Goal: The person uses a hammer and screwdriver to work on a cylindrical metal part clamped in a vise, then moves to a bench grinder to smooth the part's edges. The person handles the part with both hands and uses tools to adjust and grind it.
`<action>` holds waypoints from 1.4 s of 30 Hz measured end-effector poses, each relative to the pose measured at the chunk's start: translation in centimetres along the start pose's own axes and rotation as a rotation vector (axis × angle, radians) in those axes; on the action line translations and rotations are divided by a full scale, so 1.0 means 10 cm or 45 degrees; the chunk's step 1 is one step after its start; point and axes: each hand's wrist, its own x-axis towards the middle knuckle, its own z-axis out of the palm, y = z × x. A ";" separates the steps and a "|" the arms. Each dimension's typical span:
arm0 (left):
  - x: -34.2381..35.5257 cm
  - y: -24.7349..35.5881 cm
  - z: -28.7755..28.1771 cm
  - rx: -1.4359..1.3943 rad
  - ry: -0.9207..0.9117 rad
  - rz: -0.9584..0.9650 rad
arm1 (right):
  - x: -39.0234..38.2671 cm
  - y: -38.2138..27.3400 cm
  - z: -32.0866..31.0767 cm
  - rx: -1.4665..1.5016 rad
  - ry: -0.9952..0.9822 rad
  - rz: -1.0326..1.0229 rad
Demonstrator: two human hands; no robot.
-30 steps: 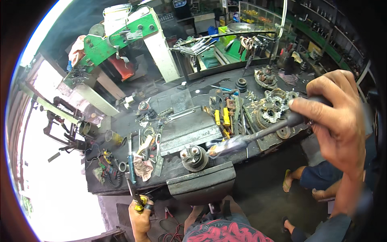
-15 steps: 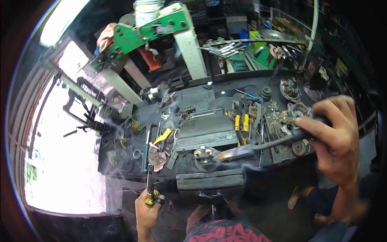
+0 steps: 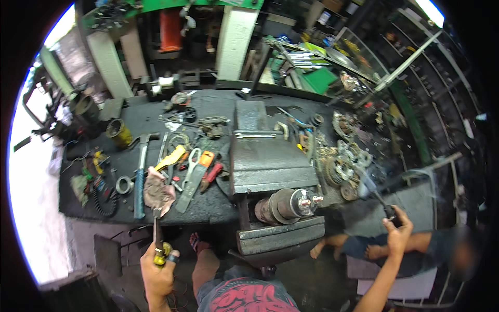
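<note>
A dark cylindrical solenoid is clamped between the jaws of a bench vise. Two copper studs stick out of its end cap. To the right of the vise, my right hand is closed round the black handle of a soldering iron. The iron's blurred head points up and left, apart from the solenoid, with thin smoke near it. My left hand, left of the vise below the bench edge, grips a screwdriver-like tool with a yellow and black handle. Its flat metal shank points up toward a pink rag.
A hammer, an orange-handled saw and red-handled pliers lie left of the vise. Greasy metal parts crowd the bench's right side. Another person sits at the right, legs stretched toward the vise.
My right hand has drawn the soldering iron off the solenoid's cap, away to the right and lower. The left hand keeps its tool. My view has turned and come nearer the bench.
</note>
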 end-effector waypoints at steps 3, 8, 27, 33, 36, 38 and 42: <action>0.31 -0.15 -0.23 -0.046 -0.117 0.004 | -0.38 -0.13 0.11 0.103 0.045 0.410; 0.78 -0.21 -0.53 -0.036 -0.353 -0.151 | -0.82 -0.46 0.34 0.040 0.043 0.411; 1.20 0.06 -0.23 0.180 -0.617 0.109 | -1.00 -0.95 0.48 -0.051 0.231 0.366; 1.05 0.32 -0.02 0.333 -0.552 0.223 | -0.92 -0.85 0.37 -0.019 0.278 0.313; 0.94 0.35 0.10 0.362 -0.507 0.219 | -0.78 -0.70 0.36 -0.008 0.251 0.237; 0.82 0.34 0.21 0.323 -0.423 0.150 | -0.64 -0.58 0.36 0.022 0.210 0.179; 0.47 0.34 0.45 0.070 -0.254 0.013 | -0.29 -0.32 0.37 0.163 0.130 0.128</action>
